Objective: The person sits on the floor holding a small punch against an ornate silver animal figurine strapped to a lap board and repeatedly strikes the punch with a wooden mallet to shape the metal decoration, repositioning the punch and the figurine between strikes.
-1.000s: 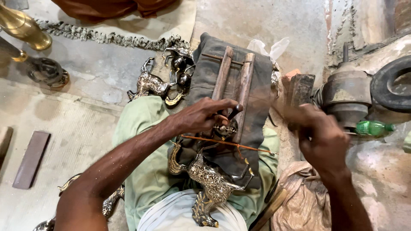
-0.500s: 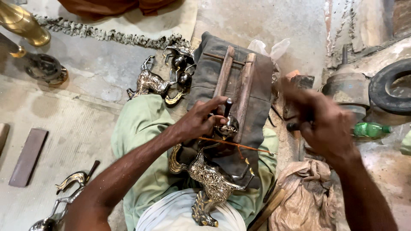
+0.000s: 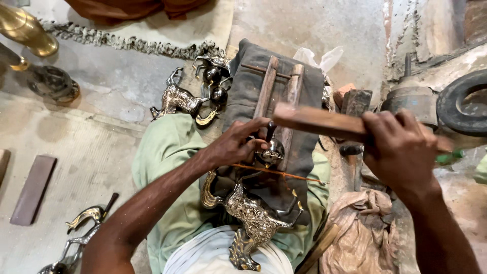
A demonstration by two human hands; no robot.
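Since half a second earlier the right hand [image 3: 401,152] has swung up and across, so the wooden block [image 3: 319,122] it grips now hangs raised above the work instead of low at the person's side; the left hand [image 3: 238,144] has hardly shifted. The right hand is closed tight round the block's near end. The left hand is closed too, fingertips pinching a thin dark punch [image 3: 270,131] upright on a small rounded brass piece [image 3: 271,152], which rests on two wooden bars [image 3: 279,96] laid over a grey padded cloth [image 3: 248,86] across the person's lap. Just below it, on the green trousers [image 3: 167,152], lies an ornate brass deer figure [image 3: 248,213]; a thin orange rod [image 3: 276,172] crosses between them. The brass piece looks heavy for its size, hard and polished, so probably slippery and apt to roll on the bars; holding it down through the punch, close above the metal, seems the surest grip. The block looks stiff and fairly light, best held at its end. More brass figures [image 3: 182,99] lie on the concrete floor [image 3: 76,152] beyond the knee.
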